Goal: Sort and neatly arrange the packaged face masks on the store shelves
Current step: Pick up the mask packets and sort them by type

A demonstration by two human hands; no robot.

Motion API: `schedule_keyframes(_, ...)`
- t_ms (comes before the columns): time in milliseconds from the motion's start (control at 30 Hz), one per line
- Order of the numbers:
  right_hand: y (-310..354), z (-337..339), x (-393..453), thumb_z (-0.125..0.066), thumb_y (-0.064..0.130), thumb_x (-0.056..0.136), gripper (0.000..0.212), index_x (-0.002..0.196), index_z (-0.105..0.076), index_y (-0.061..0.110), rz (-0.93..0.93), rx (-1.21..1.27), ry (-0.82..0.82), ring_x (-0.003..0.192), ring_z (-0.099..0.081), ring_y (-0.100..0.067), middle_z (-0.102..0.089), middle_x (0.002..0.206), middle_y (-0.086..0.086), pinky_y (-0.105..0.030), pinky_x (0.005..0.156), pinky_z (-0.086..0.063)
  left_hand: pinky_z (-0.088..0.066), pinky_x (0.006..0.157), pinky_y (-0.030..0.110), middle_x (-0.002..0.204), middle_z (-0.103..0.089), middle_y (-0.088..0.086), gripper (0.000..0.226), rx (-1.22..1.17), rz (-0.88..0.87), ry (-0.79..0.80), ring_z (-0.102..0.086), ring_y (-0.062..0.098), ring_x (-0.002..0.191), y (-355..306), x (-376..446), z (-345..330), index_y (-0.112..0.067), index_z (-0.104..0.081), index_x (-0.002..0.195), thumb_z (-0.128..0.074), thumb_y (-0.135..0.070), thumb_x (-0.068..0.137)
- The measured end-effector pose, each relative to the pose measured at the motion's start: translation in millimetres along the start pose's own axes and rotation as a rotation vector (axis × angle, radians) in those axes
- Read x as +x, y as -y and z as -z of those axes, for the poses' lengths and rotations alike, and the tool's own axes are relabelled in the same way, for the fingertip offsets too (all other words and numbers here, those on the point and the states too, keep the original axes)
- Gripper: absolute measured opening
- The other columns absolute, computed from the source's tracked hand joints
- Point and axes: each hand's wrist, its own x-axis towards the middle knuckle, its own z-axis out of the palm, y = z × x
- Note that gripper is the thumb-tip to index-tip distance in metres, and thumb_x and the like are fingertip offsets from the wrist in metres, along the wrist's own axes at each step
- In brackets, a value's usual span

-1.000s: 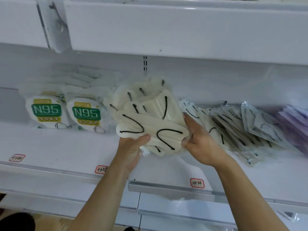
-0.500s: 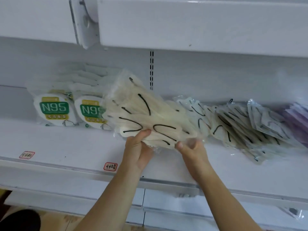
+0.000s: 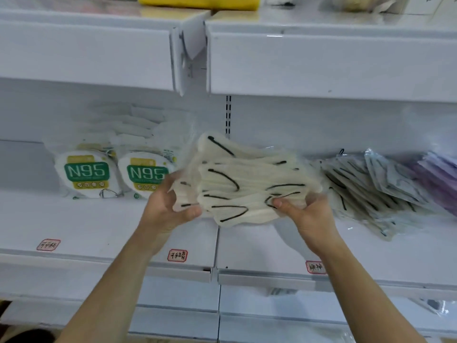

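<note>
A fanned bundle of cream face masks with black ear loops [image 3: 247,179], each in clear wrap, is held above the white shelf [image 3: 99,224]. My left hand [image 3: 168,209] grips its left end, thumb under the front edge. My right hand [image 3: 309,216] grips the right end, thumb on top. Two N95 mask packs [image 3: 86,174] with green labels stand upright to the left, more white packs behind them. To the right lies a slanted row of clear-wrapped pale masks with dark loops [image 3: 366,194], then purple masks [image 3: 440,179] at the far right.
An upper shelf [image 3: 321,63] overhangs close above; a yellow item [image 3: 197,2] lies on it. Red-bordered price tags [image 3: 177,255] sit on the shelf's front lip. A slotted upright [image 3: 228,115] runs down the back wall. Lower shelves continue below.
Both hands have raised the bundle and spread to its two ends, the bundle turning more level. My view has tilted up, showing the top of the upper shelf.
</note>
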Motion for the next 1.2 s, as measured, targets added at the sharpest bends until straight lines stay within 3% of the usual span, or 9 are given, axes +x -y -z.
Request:
schedule_keyframes(167, 6.7, -14.3, -12.1, -0.074, -0.009, 0.083, 0.060, 0.052, -0.039, 0.028, -0.017, -0.059, 0.029, 0.034, -0.045, 0.008, -0.039, 0.032, 0.020, -0.010, 0.046, -0.036, -0.042, 0.096, 0.004, 0.141, -0.046, -0.036, 0.117, 0.263, -0.066, 0.114, -0.044, -0.020, 0.129, -5.0, -4.2, 3.5, -0.030, -0.029, 0.154, -0.085, 0.015, 0.061)
schedule_keyframes(267, -10.8, -11.5, -17.7, -0.071, -0.012, 0.084, 0.055, 0.047, -0.054, 0.025, -0.008, -0.052, 0.153, 0.043, -0.053, 0.010, -0.052, 0.040, 0.021, -0.007, 0.050, -0.040, -0.028, 0.110, 0.005, 0.157, -0.023, -0.035, 0.130, 0.427, -0.112, 0.118, -0.025, -0.015, 0.145, 12.1, -8.0, 8.4, -0.038, -0.017, 0.161, -0.095, -0.009, 0.061)
schedule_keyframes(433, -40.6, -5.0, -14.9, -0.070, -0.018, 0.084, 0.030, 0.110, -0.070, -0.002, -0.012, 0.056, 0.174, 0.108, -0.072, -0.035, -0.076, 0.108, -0.019, -0.043, 0.089, -0.060, -0.053, 0.095, 0.024, 0.110, -0.076, -0.015, 0.052, 0.413, -0.055, 0.104, -0.069, 0.006, 0.109, 15.6, -14.7, 2.8, -0.040, -0.072, 0.106, -0.090, -0.014, 0.065)
schedule_keyframes(667, -22.4, -8.3, -5.0, -0.088, 0.014, 0.082, 0.014, 0.083, -0.076, 0.023, 0.007, -0.136, 0.134, 0.082, -0.074, -0.008, -0.076, 0.083, 0.005, -0.032, 0.082, -0.059, -0.043, 0.068, 0.001, 0.061, -0.062, -0.024, 0.020, 0.378, -0.141, 0.016, -0.063, -0.015, 0.072, -8.2, -11.9, 1.3, -0.007, -0.061, 0.099, -0.074, -0.002, 0.085)
schedule_keyframes(733, -18.9, -9.3, -7.7, -0.085, 0.010, 0.083, 0.027, 0.069, -0.070, 0.026, 0.002, -0.227, 0.191, 0.063, -0.066, 0.001, -0.069, 0.066, 0.015, -0.019, 0.066, -0.054, -0.045, 0.078, 0.001, 0.080, -0.069, -0.026, 0.042, 0.367, -0.106, 0.075, -0.064, -0.016, 0.089, -8.0, -12.5, 8.3, -0.017, -0.061, 0.119, -0.081, -0.010, 0.082)
schedule_keyframes(833, -23.4, -11.5, -16.4, -0.082, -0.004, 0.081, 0.042, 0.113, -0.067, 0.019, 0.024, -0.223, 0.211, 0.094, -0.074, -0.005, -0.079, 0.099, 0.006, -0.019, 0.082, -0.057, -0.049, 0.102, 0.020, 0.133, -0.062, -0.022, 0.090, 0.352, -0.038, 0.125, -0.056, 0.003, 0.130, 4.1, -14.1, 20.7, -0.027, -0.054, 0.139, -0.097, -0.033, 0.061)
schedule_keyframes(1000, -25.8, -16.7, -14.7, -0.085, 0.003, 0.081, 0.046, 0.119, -0.070, 0.026, 0.093, -0.303, 0.175, 0.109, -0.071, -0.009, -0.077, 0.112, 0.003, -0.030, 0.096, -0.056, -0.048, 0.079, 0.005, 0.089, -0.072, -0.029, 0.051, 0.416, -0.052, -0.015, -0.062, -0.020, 0.096, 4.9, -17.8, 5.4, -0.030, -0.059, 0.110, -0.085, -0.009, 0.072)
schedule_keyframes(1100, -20.9, -13.6, -9.4, -0.090, 0.014, 0.076, 0.070, 0.129, -0.053, 0.041, 0.077, -0.267, 0.139, 0.118, -0.063, 0.000, -0.070, 0.124, 0.012, -0.019, 0.102, -0.049, -0.039, 0.079, -0.006, 0.114, -0.050, -0.038, 0.069, 0.387, -0.054, -0.037, -0.046, -0.038, 0.094, 1.0, -13.8, 9.3, -0.043, -0.045, 0.120, -0.085, -0.008, 0.075)
schedule_keyframes(1200, -29.0, -8.5, -4.9, -0.096, 0.028, 0.068, 0.088, 0.137, -0.046, 0.046, 0.074, -0.343, 0.156, 0.133, -0.053, -0.005, -0.058, 0.137, 0.014, -0.029, 0.111, -0.043, -0.041, 0.086, -0.002, 0.129, -0.053, -0.023, 0.078, 0.365, -0.030, 0.083, -0.053, -0.027, 0.108, 3.6, -13.8, 18.5, -0.034, -0.050, 0.126, -0.086, 0.003, 0.068)
